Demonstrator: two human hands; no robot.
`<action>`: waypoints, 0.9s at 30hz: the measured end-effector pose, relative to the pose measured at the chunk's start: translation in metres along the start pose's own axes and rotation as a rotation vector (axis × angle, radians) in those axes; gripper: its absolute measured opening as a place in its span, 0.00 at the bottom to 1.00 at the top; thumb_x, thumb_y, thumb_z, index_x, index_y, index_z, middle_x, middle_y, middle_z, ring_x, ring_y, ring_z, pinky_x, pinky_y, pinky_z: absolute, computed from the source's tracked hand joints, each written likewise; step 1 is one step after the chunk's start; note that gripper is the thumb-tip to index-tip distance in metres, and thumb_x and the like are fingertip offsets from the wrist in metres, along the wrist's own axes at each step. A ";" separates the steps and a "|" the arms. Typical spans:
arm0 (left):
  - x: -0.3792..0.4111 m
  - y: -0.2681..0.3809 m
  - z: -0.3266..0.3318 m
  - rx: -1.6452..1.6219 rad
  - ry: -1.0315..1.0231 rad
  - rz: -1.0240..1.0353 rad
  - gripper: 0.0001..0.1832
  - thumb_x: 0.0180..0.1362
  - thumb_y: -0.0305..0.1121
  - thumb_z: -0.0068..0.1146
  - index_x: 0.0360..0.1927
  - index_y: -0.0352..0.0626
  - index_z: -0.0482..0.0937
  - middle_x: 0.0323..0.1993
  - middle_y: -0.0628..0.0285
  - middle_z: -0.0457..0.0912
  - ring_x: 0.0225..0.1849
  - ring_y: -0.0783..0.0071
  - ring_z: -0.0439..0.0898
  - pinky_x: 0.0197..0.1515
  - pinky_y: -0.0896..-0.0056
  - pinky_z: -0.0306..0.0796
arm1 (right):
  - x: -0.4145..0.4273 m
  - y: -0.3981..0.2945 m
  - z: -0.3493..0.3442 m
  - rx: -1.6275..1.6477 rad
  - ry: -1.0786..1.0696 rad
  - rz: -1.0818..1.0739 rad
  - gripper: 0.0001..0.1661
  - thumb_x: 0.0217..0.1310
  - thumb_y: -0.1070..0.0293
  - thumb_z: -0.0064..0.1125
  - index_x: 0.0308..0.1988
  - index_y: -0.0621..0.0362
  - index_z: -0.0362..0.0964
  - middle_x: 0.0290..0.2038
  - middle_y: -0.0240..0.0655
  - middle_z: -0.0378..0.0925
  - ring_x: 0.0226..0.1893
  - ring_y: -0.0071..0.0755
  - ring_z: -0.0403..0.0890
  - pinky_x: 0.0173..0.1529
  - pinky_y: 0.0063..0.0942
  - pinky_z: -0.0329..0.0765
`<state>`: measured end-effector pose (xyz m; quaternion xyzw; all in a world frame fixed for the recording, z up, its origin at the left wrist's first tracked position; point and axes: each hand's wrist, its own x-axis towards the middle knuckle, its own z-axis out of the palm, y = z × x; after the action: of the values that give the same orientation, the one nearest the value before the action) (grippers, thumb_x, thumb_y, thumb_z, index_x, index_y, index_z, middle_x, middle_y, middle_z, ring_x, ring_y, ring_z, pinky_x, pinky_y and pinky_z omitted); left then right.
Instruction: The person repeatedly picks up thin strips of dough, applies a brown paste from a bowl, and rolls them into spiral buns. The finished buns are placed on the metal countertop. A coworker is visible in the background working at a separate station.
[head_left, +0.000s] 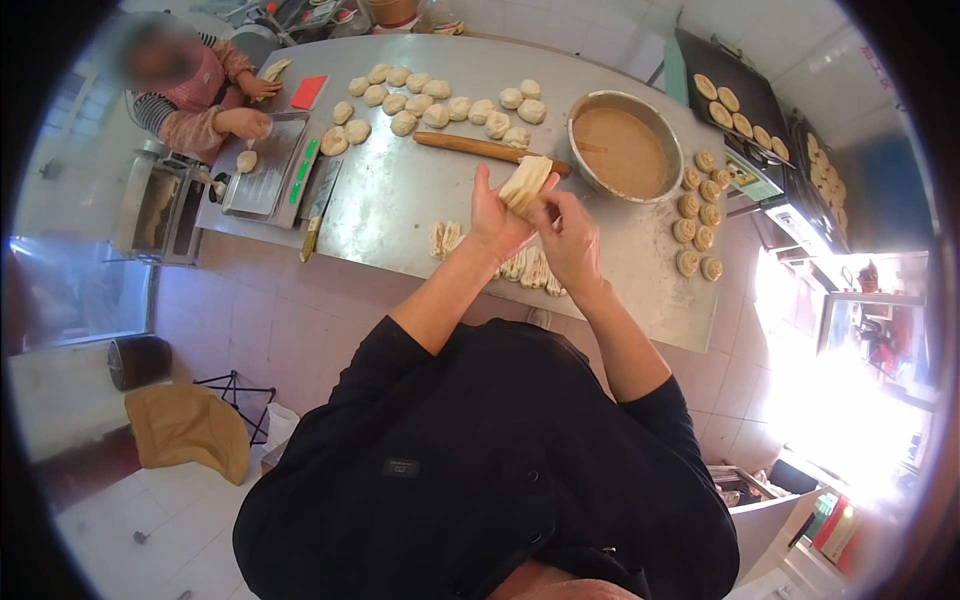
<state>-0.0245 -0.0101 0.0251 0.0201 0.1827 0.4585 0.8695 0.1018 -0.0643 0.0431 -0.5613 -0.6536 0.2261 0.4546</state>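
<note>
My left hand (496, 223) supports a layered, folded piece of dough (526, 184) across its palm and fingers, above the metal table (375, 202). At the dough's lower right end are the bent fingers of my right hand (571, 238). Beneath my wrists, a row of folded dough strips (534, 268) lies along the near table edge, partly hidden by my left forearm. Just beyond my hands rests a wooden rolling pin (472, 147). A large metal bowl (574, 154) of brown paste (626, 154) stands to the right of it.
Several dough balls (436, 115) cover the far side. Coiled dough pieces (688, 205) line the right edge. At left, a co-worker (187, 97) handles dough by a scale (259, 172); a knife (321, 210) lies beside it. A griddle (739, 82) holds flat cakes.
</note>
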 end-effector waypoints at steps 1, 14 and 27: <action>0.002 -0.001 -0.001 -0.055 -0.037 0.008 0.51 0.69 0.72 0.17 0.75 0.35 0.58 0.72 0.50 0.68 0.72 0.52 0.66 0.74 0.47 0.58 | 0.003 0.004 0.001 -0.152 0.067 -0.124 0.13 0.62 0.71 0.67 0.46 0.62 0.77 0.38 0.42 0.80 0.32 0.37 0.82 0.36 0.31 0.77; -0.010 0.017 -0.014 0.065 0.115 0.082 0.43 0.75 0.63 0.19 0.73 0.33 0.59 0.68 0.47 0.69 0.70 0.54 0.68 0.73 0.49 0.61 | 0.033 0.021 -0.019 0.980 -0.410 0.842 0.21 0.77 0.52 0.50 0.43 0.60 0.76 0.28 0.31 0.78 0.23 0.20 0.74 0.26 0.22 0.71; 0.002 0.024 -0.025 0.144 0.025 0.285 0.18 0.76 0.41 0.39 0.55 0.39 0.72 0.44 0.56 0.80 0.52 0.59 0.79 0.65 0.50 0.70 | 0.014 0.009 -0.011 0.828 -0.555 0.744 0.25 0.73 0.50 0.58 0.49 0.65 0.72 0.24 0.34 0.78 0.20 0.21 0.78 0.23 0.21 0.73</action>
<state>-0.0514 0.0018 0.0058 0.1024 0.2211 0.5632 0.7896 0.1161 -0.0514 0.0461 -0.4490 -0.3660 0.7415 0.3386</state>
